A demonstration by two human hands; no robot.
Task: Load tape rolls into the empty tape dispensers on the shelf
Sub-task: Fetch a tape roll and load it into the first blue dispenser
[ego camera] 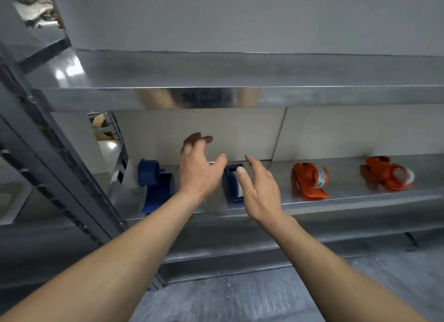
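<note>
- Left hand: fingers spread, holding nothing.
- Right hand: spread, empty; thumb in front of the blue dispenser between both hands, contact unclear.
- Second blue dispenser: left of the left hand.
- Near orange dispenser and far orange dispenser: right of the right hand, both on the shelf.

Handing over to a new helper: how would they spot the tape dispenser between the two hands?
On the lower metal shelf, four tape dispensers sit in a row. Take the second from the left, the blue dispenser between the left hand and right hand. Its left neighbour is also blue but stands by the post; the two on its right are orange.
</note>
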